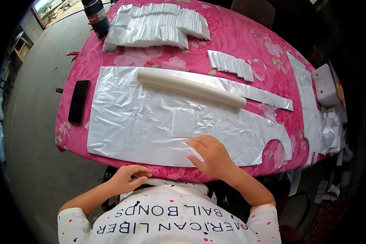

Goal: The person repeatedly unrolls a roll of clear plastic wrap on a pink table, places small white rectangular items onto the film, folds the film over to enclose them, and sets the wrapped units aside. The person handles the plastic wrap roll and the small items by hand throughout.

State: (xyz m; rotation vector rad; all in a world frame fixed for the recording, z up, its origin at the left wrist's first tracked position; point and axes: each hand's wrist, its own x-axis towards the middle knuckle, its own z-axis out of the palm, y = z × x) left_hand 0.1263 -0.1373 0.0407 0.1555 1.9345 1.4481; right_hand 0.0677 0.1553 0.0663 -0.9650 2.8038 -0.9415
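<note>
A thin white plastic apron point(126, 130) lies spread before me, with curved cut-outs and a long strap on its right side. My right hand point(212, 157) is over its near half, fingers bent, with a raised fold of the film between thumb and fingers. Just beyond those fingertips a small square white folded packet point(183, 122) rests on the plastic. A long beige tube point(191, 89) lies slanted across the apron's far part. By the near table edge, my left hand point(130, 178) hangs loosely curved, thumb apart from the fingers, holding nothing visible.
The table wears a pink flowered cloth point(232, 24). Many folded white packets point(158, 26) are piled at the far left, beside a dark bottle point(96, 18). A short row of packets point(230, 66), a black phone point(79, 101), another plastic sheet point(303, 93) and a white box point(326, 86) surround the apron.
</note>
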